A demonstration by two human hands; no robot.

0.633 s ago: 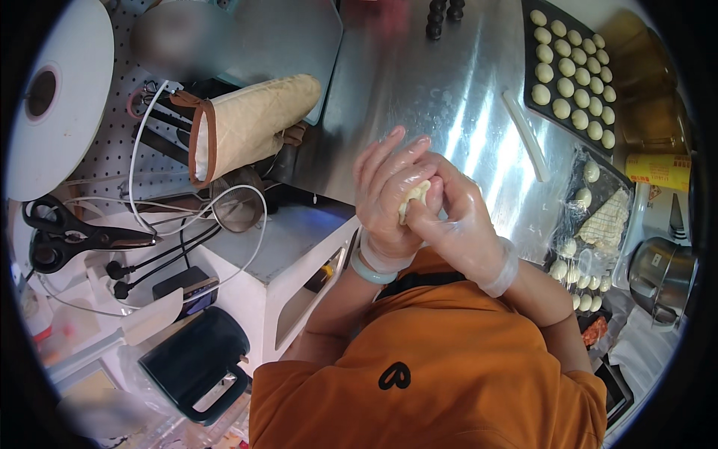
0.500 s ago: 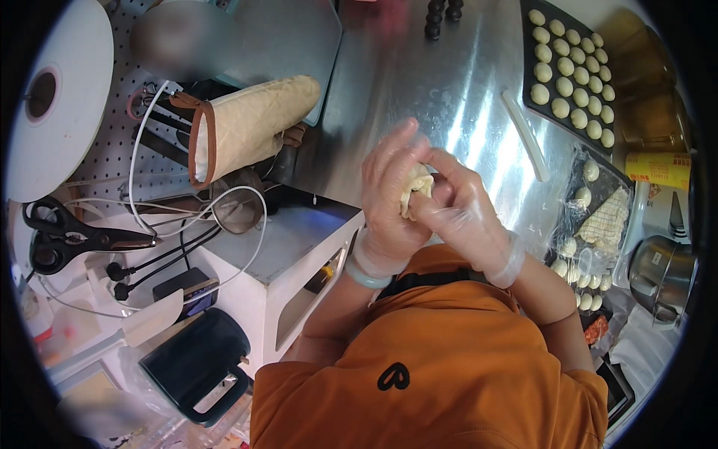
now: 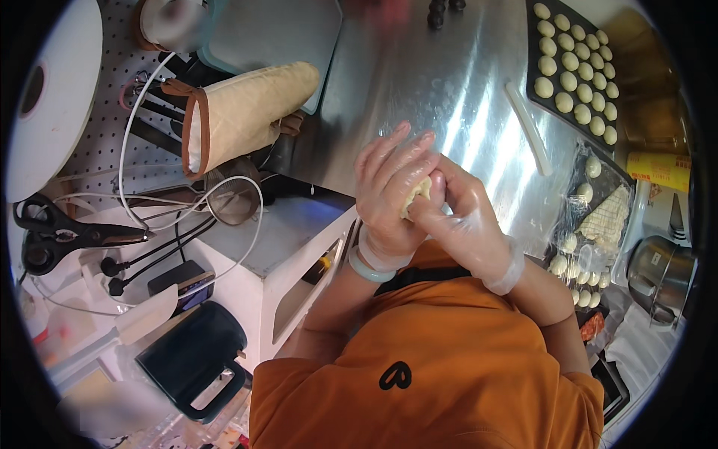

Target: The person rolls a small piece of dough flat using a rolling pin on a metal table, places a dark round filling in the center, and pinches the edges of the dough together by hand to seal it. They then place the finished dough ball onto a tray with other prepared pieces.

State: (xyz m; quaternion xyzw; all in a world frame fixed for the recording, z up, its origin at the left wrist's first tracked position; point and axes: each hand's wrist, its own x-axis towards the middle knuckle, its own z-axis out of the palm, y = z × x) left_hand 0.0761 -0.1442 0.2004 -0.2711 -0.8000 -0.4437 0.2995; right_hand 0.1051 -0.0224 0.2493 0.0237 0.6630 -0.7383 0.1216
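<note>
Pale dough (image 3: pixel 416 196) shows less in the left hand (image 3: pixel 387 203).

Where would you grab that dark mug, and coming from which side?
Probably by the handle of the mug, coming from the picture's lower right: the loop sticks out that way, with an open gap to hook through, while the body is broad. The left hand is nearer, though it is cupped around dough.
</note>
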